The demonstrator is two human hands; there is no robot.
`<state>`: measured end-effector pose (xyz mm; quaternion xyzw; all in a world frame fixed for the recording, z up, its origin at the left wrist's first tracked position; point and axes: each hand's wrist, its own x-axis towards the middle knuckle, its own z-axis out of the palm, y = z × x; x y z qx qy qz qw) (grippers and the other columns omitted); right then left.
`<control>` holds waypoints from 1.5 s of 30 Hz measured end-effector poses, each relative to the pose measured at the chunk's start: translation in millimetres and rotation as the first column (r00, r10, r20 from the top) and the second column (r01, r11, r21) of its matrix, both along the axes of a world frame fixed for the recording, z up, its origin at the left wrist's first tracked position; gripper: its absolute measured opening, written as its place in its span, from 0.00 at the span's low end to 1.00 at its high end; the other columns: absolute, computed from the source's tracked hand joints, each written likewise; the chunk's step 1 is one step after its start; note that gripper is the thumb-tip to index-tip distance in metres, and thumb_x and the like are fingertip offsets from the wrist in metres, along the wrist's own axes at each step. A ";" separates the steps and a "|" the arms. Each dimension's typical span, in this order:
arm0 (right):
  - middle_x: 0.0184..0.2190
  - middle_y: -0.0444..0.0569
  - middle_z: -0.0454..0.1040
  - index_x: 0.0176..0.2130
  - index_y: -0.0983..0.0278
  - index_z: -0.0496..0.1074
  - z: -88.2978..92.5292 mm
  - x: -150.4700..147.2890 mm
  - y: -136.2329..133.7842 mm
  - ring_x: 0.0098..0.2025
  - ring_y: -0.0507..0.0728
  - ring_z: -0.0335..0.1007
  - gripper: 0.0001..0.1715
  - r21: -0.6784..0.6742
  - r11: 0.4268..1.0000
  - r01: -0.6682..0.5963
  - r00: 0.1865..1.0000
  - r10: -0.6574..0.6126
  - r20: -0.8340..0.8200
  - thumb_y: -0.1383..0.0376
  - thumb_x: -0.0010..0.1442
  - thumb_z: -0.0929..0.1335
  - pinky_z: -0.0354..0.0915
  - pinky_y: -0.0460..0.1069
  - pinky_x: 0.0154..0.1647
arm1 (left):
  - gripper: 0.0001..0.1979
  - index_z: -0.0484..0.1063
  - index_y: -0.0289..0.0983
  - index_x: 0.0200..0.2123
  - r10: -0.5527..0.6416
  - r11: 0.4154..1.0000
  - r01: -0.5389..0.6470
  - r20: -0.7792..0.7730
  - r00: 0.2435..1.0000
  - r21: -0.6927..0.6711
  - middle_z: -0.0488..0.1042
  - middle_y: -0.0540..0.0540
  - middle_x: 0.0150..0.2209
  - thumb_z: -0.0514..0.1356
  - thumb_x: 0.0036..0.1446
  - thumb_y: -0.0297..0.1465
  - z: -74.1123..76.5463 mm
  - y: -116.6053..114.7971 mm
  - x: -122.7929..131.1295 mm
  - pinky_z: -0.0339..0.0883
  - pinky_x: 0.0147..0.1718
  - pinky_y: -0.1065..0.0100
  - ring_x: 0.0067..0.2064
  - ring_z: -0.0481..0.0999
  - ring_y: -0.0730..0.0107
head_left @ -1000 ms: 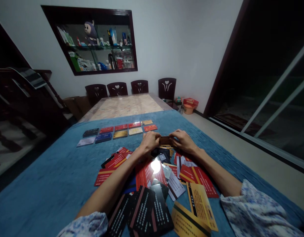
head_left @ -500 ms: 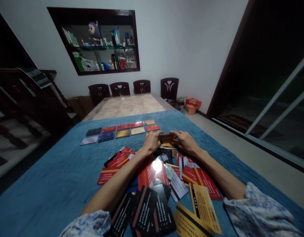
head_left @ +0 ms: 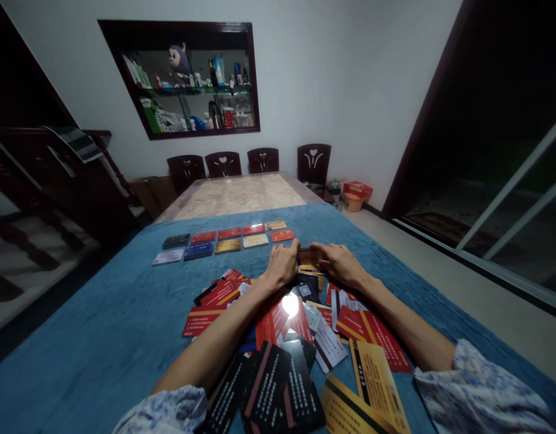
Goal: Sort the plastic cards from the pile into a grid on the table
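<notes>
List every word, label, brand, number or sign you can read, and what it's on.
No text reads reliably, so nothing to quote.
Black cards: rows of pale print, too blurred.
Gold cards: dark print, too blurred.
Red card at left: pale lines, too small.
White card: print too small.
Sorted card stacks: marks too small.
Square code on a black card: not decodable.
Shelf goods: labels unreadable.

Low in the frame, the person's white sleeves (head_left: 488,389) are patterned blue, black cards (head_left: 269,383) bear pink stripes, gold cards (head_left: 377,377) black ones, and red cards (head_left: 386,339) yellow bands, all against blue cloth (head_left: 97,307).
</notes>
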<state>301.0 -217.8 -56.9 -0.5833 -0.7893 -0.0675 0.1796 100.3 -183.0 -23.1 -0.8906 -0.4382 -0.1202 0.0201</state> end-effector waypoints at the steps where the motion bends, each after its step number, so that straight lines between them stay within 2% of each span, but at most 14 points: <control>1: 0.48 0.56 0.78 0.62 0.62 0.64 -0.9 -0.1 0.4 0.47 0.62 0.70 0.31 -0.002 1.000 0.004 1.000 -0.004 0.002 0.70 0.60 0.66 0.60 0.53 0.47 | 0.17 0.64 0.36 0.53 0.000 1.000 0.000 -0.004 1.000 0.002 0.78 0.39 0.41 0.51 0.61 0.22 -0.8 0.7 0.2 0.64 0.47 0.61 0.47 0.77 0.55; 7: 0.54 0.57 0.75 0.63 0.63 0.63 -2.4 -0.5 2.6 0.51 0.63 0.69 0.32 -0.018 1.000 0.022 1.000 -0.022 0.005 0.71 0.59 0.66 0.60 0.54 0.49 | 0.16 0.64 0.36 0.52 -0.001 1.000 0.001 -0.015 1.000 0.010 0.78 0.38 0.41 0.51 0.62 0.23 -3.5 3.7 0.8 0.64 0.47 0.61 0.47 0.76 0.54; 15: 0.52 0.59 0.75 0.64 0.65 0.62 0.8 -0.3 1.1 0.52 0.63 0.67 0.34 0.036 0.999 0.007 1.000 -0.008 0.025 0.70 0.59 0.67 0.59 0.54 0.49 | 0.16 0.63 0.36 0.52 0.015 1.000 -0.015 0.029 0.999 0.001 0.77 0.38 0.43 0.51 0.62 0.23 3.3 -0.8 0.1 0.64 0.48 0.61 0.49 0.74 0.56; 24: 0.52 0.60 0.74 0.64 0.66 0.60 5.9 1.0 -1.0 0.51 0.63 0.67 0.32 0.017 1.000 0.019 0.999 -0.019 0.037 0.67 0.62 0.65 0.60 0.53 0.48 | 0.21 0.60 0.37 0.55 0.000 0.998 0.004 0.059 0.998 -0.069 0.74 0.38 0.51 0.54 0.57 0.22 4.7 -3.6 1.1 0.64 0.49 0.58 0.53 0.71 0.54; 30: 0.50 0.60 0.73 0.63 0.66 0.63 14.0 -1.0 -0.9 0.51 0.64 0.65 0.32 -0.017 1.000 0.010 0.997 -0.008 0.079 0.64 0.62 0.67 0.61 0.54 0.46 | 0.19 0.61 0.36 0.53 0.020 0.994 -0.018 0.020 1.000 -0.111 0.74 0.36 0.51 0.56 0.58 0.25 6.9 -6.1 -1.4 0.64 0.49 0.58 0.54 0.71 0.53; 37: 0.54 0.62 0.68 0.61 0.65 0.66 15.1 -2.5 11.6 0.53 0.65 0.61 0.31 0.032 0.999 -0.030 0.994 0.027 0.107 0.62 0.61 0.69 0.61 0.54 0.45 | 0.24 0.59 0.34 0.56 0.008 0.996 -0.010 -0.027 1.000 -0.084 0.72 0.35 0.54 0.57 0.55 0.25 12.2 0.3 -6.5 0.64 0.50 0.55 0.56 0.69 0.50; 45: 0.54 0.60 0.69 0.60 0.64 0.67 34.4 -0.6 24.6 0.52 0.65 0.61 0.29 -0.038 0.993 -0.113 0.975 0.118 0.186 0.61 0.60 0.69 0.62 0.54 0.44 | 0.23 0.62 0.37 0.54 -0.015 0.999 0.012 -0.086 0.996 -0.037 0.68 0.36 0.55 0.59 0.55 0.27 18.4 14.5 -14.7 0.63 0.52 0.52 0.57 0.65 0.50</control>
